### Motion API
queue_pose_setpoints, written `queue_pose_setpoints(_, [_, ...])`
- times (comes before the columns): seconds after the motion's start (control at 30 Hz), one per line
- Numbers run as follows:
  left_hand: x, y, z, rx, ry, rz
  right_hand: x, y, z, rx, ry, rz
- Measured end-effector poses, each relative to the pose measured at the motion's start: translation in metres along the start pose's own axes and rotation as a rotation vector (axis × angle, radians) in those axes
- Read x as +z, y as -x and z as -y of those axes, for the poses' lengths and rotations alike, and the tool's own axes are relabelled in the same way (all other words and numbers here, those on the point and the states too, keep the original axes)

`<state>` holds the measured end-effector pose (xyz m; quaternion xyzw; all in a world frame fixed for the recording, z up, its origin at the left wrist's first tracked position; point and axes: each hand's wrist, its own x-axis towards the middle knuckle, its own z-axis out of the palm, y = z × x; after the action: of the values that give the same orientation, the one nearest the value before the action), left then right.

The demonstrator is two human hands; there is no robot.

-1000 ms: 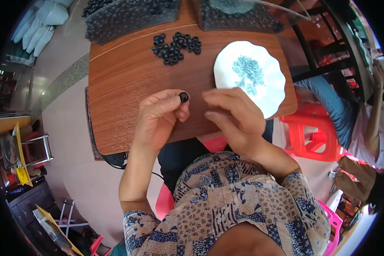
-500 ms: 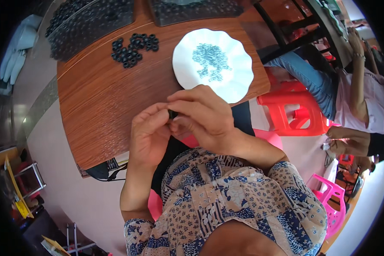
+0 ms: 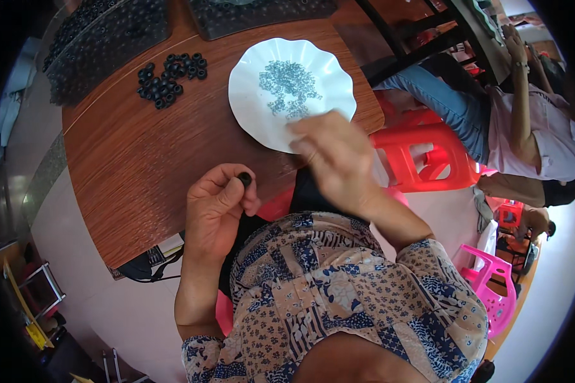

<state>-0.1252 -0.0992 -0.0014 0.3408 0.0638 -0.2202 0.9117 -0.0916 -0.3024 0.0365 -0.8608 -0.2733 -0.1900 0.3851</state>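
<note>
Between the thumb and fingers of my left hand (image 3: 216, 207) is a small black ring-shaped part (image 3: 245, 179), its round opening facing up. My right hand (image 3: 342, 159) is over the near rim of a white scalloped plate (image 3: 244, 102). Motion smears its fingers, so whether they hold anything cannot be made out. Many tiny, shiny grey pieces (image 3: 291, 83) lie spread on the plate. To its left, a loose cluster of black ring-shaped parts (image 3: 161, 86) rests on the brown wooden table (image 3: 140, 172).
Two clear trays stand along the far edge, the left tray (image 3: 112, 54) and the right tray (image 3: 262, 14), both holding black parts. A red stool (image 3: 409, 159) stands right of the table. Beyond it sits another person (image 3: 521, 127). A pink chair (image 3: 492, 287) is lower right.
My hands have come apart. The right one has moved away from the black part toward the plate, while the left keeps hold of it. The whole view has shifted slightly.
</note>
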Motion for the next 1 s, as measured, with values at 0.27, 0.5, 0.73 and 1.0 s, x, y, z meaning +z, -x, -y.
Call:
queue_pose_setpoints(0.27, [-0.004,-0.006,0.001,0.041,0.097,0.029,-0.018,-0.008,-0.047,0.091,0.298,0.098])
queue_pose_setpoints(0.5, [-0.007,-0.009,0.001,0.042,0.120,0.044,-0.014,-0.013,-0.057,0.037,0.418,0.219])
queue_pose_setpoints(0.73, [-0.006,-0.007,0.002,0.051,0.120,0.030,-0.013,-0.012,-0.057,-0.034,0.382,0.263])
queue_pose_setpoints(1.0, [-0.005,-0.008,0.004,0.075,0.145,0.028,-0.016,-0.022,-0.018,0.053,0.150,0.174])
